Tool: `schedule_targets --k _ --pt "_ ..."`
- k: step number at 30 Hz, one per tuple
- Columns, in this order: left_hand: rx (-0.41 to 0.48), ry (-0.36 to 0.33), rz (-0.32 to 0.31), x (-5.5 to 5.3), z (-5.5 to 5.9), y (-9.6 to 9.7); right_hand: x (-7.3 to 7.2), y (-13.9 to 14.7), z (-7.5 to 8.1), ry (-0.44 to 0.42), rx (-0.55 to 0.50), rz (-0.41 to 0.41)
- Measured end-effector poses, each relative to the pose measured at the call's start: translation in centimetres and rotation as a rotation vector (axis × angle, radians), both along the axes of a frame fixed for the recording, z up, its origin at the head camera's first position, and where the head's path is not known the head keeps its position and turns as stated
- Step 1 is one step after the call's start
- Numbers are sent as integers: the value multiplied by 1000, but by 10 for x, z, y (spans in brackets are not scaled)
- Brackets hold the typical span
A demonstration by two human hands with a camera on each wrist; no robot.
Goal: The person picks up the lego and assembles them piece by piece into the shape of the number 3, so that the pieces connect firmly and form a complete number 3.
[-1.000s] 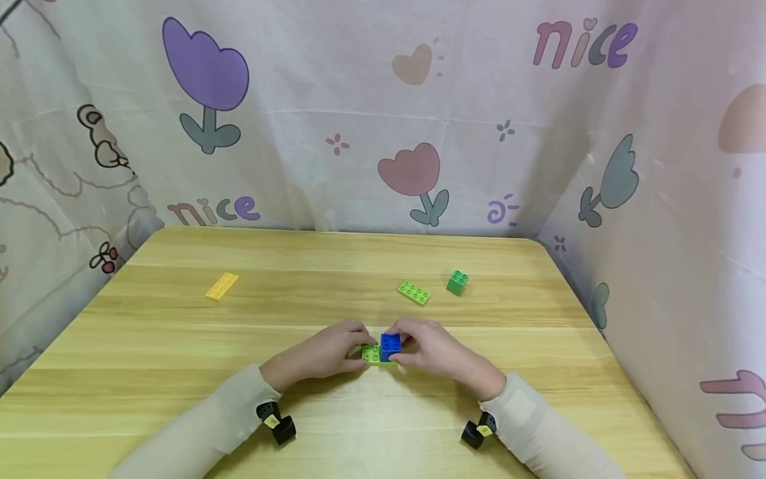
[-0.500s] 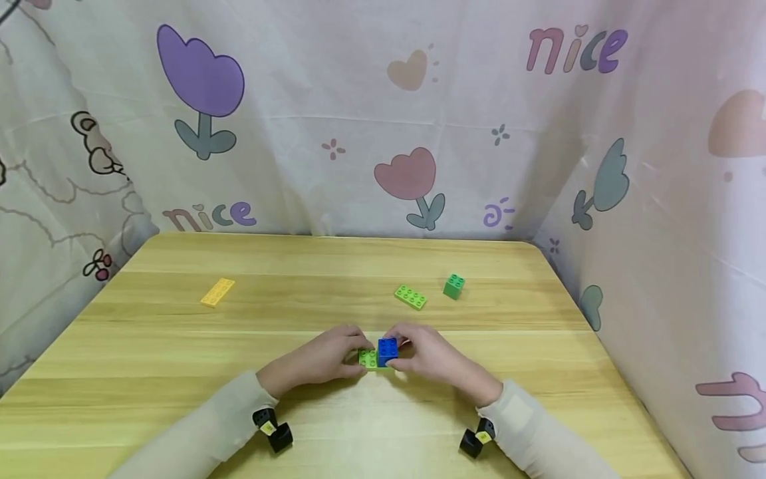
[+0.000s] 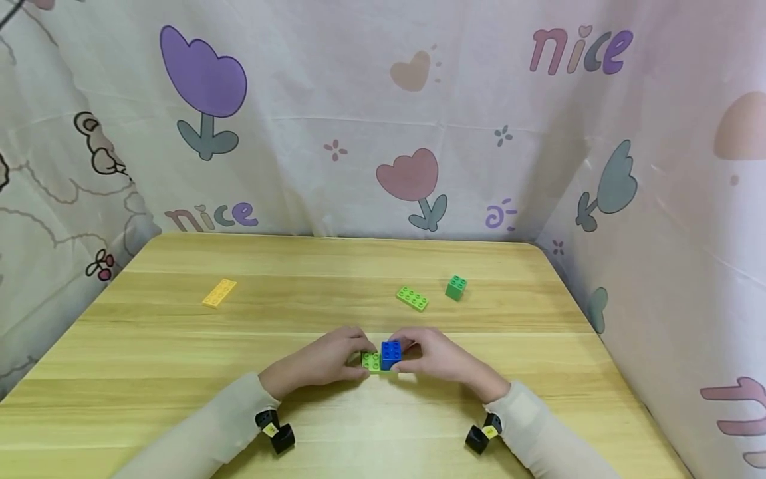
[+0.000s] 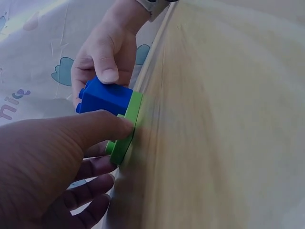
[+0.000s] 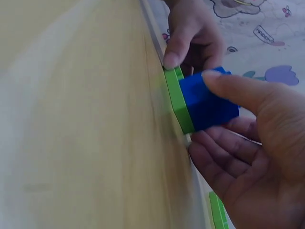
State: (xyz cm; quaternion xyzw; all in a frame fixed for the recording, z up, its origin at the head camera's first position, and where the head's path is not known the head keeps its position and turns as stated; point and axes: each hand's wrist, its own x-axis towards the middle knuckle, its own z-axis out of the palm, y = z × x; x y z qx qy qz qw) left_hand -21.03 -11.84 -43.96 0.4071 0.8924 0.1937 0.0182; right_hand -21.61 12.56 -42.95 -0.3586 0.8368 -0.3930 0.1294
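Near the middle of the table, a blue brick (image 3: 391,355) with studs on top sits on the right half of a flat light green building plate (image 3: 371,361). My left hand (image 3: 326,356) pinches the plate's left end between thumb and fingers, as the left wrist view shows from the side. From the right, my right hand (image 3: 439,356) grips the blue brick, its thumb (image 5: 221,81) pressed on the near face. In both wrist views the brick's underside meets the green plate (image 5: 177,102) with no gap showing.
Farther back on the wooden table (image 3: 311,266) lie a second light green plate (image 3: 412,299) and a small dark green brick (image 3: 456,288). A yellow plate (image 3: 219,293) is at the back left. Printed curtains (image 3: 335,86) rise behind the table's far edge.
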Motion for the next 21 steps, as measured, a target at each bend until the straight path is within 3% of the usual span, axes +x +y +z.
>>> schedule_targets --k 7,15,21 --pt "-16 -22 6 0 4 1 9 2 22 -44 -12 37" --pt "-34 -28 -11 -1 5 1 -5 9 -3 -11 -5 27" --pt "-33 -42 -17 -3 7 3 -8 10 -5 5 -51 41"
